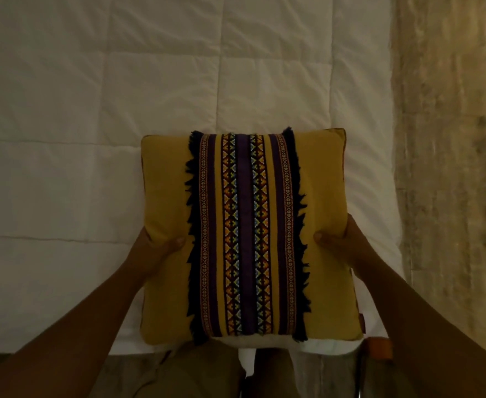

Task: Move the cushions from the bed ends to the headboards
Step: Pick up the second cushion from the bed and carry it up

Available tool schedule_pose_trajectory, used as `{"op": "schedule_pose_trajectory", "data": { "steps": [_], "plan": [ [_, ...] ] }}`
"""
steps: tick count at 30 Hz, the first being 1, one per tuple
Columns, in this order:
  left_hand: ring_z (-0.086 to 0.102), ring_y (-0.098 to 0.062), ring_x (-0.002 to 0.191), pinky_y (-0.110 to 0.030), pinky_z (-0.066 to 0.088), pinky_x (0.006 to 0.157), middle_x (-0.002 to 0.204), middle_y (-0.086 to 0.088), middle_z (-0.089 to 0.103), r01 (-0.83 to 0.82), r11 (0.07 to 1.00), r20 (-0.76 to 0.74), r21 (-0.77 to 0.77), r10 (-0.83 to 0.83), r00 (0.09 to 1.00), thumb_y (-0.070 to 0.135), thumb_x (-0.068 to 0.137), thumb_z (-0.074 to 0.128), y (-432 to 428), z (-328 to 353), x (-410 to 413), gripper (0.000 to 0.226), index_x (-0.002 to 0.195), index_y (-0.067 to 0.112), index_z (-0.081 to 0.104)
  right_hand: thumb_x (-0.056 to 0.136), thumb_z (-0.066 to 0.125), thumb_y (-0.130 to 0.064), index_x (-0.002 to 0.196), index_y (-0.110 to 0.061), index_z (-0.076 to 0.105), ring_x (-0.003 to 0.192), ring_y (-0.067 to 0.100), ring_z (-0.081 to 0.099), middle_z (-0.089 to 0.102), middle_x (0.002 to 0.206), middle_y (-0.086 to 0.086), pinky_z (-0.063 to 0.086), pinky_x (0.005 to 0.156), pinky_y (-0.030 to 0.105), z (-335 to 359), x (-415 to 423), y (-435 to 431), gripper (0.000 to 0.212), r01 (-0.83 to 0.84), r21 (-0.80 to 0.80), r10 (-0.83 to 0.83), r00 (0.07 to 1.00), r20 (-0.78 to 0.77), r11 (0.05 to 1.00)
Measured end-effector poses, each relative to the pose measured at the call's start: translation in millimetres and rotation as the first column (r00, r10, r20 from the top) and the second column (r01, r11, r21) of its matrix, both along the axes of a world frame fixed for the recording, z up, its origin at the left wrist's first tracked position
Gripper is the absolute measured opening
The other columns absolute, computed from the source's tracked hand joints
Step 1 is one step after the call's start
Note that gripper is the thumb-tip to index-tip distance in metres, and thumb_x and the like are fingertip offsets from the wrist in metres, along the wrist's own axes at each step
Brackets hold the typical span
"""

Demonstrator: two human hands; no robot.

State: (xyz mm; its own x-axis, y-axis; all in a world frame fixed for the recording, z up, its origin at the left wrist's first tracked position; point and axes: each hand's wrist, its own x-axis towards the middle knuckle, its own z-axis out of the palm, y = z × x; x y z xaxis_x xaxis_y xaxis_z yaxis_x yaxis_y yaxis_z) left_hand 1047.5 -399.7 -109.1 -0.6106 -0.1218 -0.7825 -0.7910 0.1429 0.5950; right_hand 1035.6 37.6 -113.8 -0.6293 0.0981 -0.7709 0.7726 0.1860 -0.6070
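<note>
1. Cushion [250, 234]: a square mustard-yellow one, seen from above, held over the near end of the bed [92, 110]; whether its underside rests on the quilt or hangs just above it cannot be told.
2. The bed's white quilt, stitched into large squares, fills the left and upper part of the view and runs out from under the cushion on every side but the near one.
3. The left hand [155, 248] has its grip closed on the cushion's left edge, thumb pressed onto the yellow face beside the dark fringe, fingers hidden beneath.
4. A woven band [246, 234] runs down the cushion's middle from far edge to near edge, with purple stripes, rows of small coloured triangles and a dark fringe along both of its sides.
5. The right hand [348, 245] has its grip closed on the cushion's right edge in the same way, thumb on top near the fringe, fingers wrapped around the side.
6. Both bare forearms reach in from the lower corners.
7. To the right of the bed lies a strip of pale, mottled floor [448, 168].
</note>
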Motion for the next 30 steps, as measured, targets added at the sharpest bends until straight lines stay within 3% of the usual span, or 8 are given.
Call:
{"op": "schedule_pose_trajectory", "data": {
  "steps": [2, 5, 9, 11, 14, 19, 25, 30],
  "plan": [
    [0.063, -0.025, 0.117, -0.051, 0.053, 0.098, 0.137, -0.005, 0.060, 0.031, 1.000, 0.000, -0.002, -0.031, 1.000, 0.060, 0.045, 0.087, -2.6, 0.9, -4.2, 0.116, 0.147, 0.027, 0.042, 0.069, 0.084, -0.036, 0.147, -0.031, 0.029, 0.102, 0.016, 0.063, 0.054, 0.132, 0.001, 0.058, 0.059, 0.023, 3.5, -5.0, 3.9, 0.096, -0.025, 0.003, 0.025, 1.000, 0.008, 1.000],
    [0.059, -0.029, 0.123, -0.056, 0.049, 0.104, 0.141, -0.007, 0.057, 0.067, 0.997, 0.016, 0.049, -0.068, 0.998, 0.070, 0.034, 0.087, -7.2, 2.9, -12.2, 0.135, 0.151, 0.024, 0.036, 0.070, 0.082, -0.041, 0.150, -0.031, 0.026, 0.097, 0.011, 0.060, 0.052, 0.126, -0.003, 0.057, 0.062, 0.025, 7.0, -14.8, 9.1, 0.099, -0.037, 0.015, 0.036, 0.998, 0.053, 0.999],
    [0.063, -0.027, 0.120, -0.055, 0.052, 0.099, 0.136, -0.006, 0.062, 0.099, 0.978, 0.022, 0.182, -0.105, 0.994, 0.061, 0.033, 0.093, -11.4, 6.2, -29.7, 0.130, 0.147, 0.029, 0.041, 0.071, 0.083, -0.035, 0.144, -0.021, 0.041, 0.109, 0.029, 0.067, 0.064, 0.128, 0.006, 0.057, 0.089, 0.054, -0.9, -22.3, 12.5, 0.085, -0.073, -0.092, 0.084, 0.989, 0.120, 0.993],
    [0.062, -0.028, 0.121, -0.057, 0.051, 0.100, 0.135, -0.006, 0.062, 0.086, 0.975, 0.049, 0.205, -0.098, 0.994, 0.056, 0.033, 0.095, -10.6, 5.4, -35.3, 0.129, 0.147, 0.029, 0.041, 0.073, 0.082, -0.029, 0.140, -0.022, 0.046, 0.108, 0.033, 0.069, 0.065, 0.128, 0.011, 0.056, 0.090, 0.058, -2.8, -21.3, 7.3, 0.076, -0.033, -0.127, 0.049, 0.991, 0.123, 0.991],
    [0.063, -0.029, 0.119, -0.058, 0.049, 0.102, 0.134, -0.007, 0.063, 0.069, 0.980, 0.074, 0.186, -0.084, 0.994, 0.055, 0.031, 0.096, -3.4, 5.7, -35.0, 0.129, 0.146, 0.026, 0.045, 0.075, 0.081, -0.025, 0.136, -0.028, 0.049, 0.102, 0.030, 0.072, 0.068, 0.124, 0.009, 0.060, 0.081, 0.052, -6.5, -20.5, 4.4, 0.069, 0.011, -0.148, 0.004, 0.995, 0.102, 0.989],
    [0.063, -0.031, 0.117, -0.057, 0.049, 0.103, 0.133, -0.012, 0.063, 0.021, 0.990, 0.070, 0.137, -0.031, 0.997, 0.060, 0.025, 0.094, 6.9, 24.0, -31.2, 0.133, 0.143, 0.019, 0.049, 0.072, 0.081, -0.029, 0.137, -0.025, 0.051, 0.101, 0.034, 0.072, 0.070, 0.121, 0.012, 0.056, 0.086, 0.059, 4.8, -22.9, 6.1, 0.072, 0.005, -0.143, 0.004, 0.998, 0.063, 0.990],
    [0.063, -0.029, 0.114, -0.057, 0.048, 0.103, 0.130, -0.010, 0.064, -0.014, 0.994, -0.019, 0.113, 0.016, 1.000, 0.057, 0.033, 0.094, 9.3, 69.1, -28.7, 0.125, 0.143, 0.020, 0.049, 0.068, 0.082, -0.035, 0.139, -0.023, 0.049, 0.106, 0.036, 0.068, 0.067, 0.124, 0.012, 0.053, 0.092, 0.062, 49.4, -26.7, 4.4, 0.080, -0.005, -0.121, 0.002, 1.000, -0.027, 0.993],
    [0.062, -0.031, 0.117, -0.057, 0.048, 0.103, 0.133, -0.011, 0.063, -0.012, 0.995, -0.138, 0.097, 0.025, 0.990, 0.063, 0.027, 0.093, 7.2, 125.8, -25.6, 0.132, 0.144, 0.020, 0.048, 0.070, 0.082, -0.039, 0.137, -0.026, 0.050, 0.105, 0.033, 0.069, 0.068, 0.122, 0.008, 0.056, 0.088, 0.059, 111.0, -37.2, 4.3, 0.075, -0.065, -0.091, 0.050, 0.986, -0.161, 0.994]
  ]
}}
